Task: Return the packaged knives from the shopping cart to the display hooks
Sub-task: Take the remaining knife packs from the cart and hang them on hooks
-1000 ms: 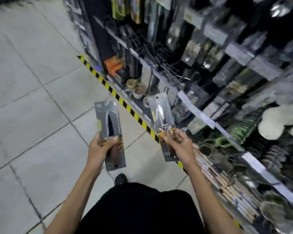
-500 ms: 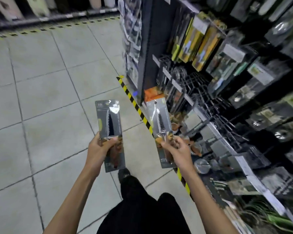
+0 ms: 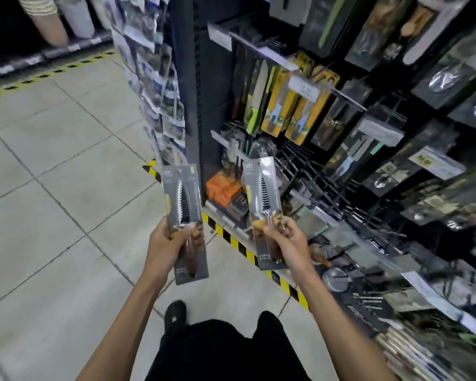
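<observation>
holding steady in both hands, the two packs sit in the view much as they did half a second ago, while the shelving behind them has slid down and toward nine o'clock, so the yellow knife packs (image 3: pixel 291 105) now hang at about one o'clock of centre rather than near the top edge.

the left hand (image 3: pixel 166 243) grips the left packaged knife (image 3: pixel 182 204) with its thumb across the front of the card, just below the blade – the other fingers are hidden behind the card. the right hand (image 3: pixel 285 237) pinches the right packaged knife (image 3: pixel 261 193) at the handle, fingers curled round the card's edge. both packs stand nearly upright with the blade tips toward twelve o'clock, the left one at nine o'clock of the right one and apart from it.

each grey card carries a small logo in its top left corner and fine print near the bottom; none of it can be read. a white price tag (image 3: pixel 304 88) hangs in front of the yellow packs, its print too blurred to read.

bare wire display hooks (image 3: pixel 313 182) jut out at two o'clock of the right hand, close behind the right pack. on the bottom shelf, orange packs (image 3: pixel 221 188) lie stacked between the two cards – yellow-and-black floor tape (image 3: pixel 231 240) runs along the shelf base from eleven o'clock to five o'clock. a black shoe (image 3: pixel 175 312) shows at six o'clock on the grey floor tiles (image 3: pixel 52 188).
</observation>
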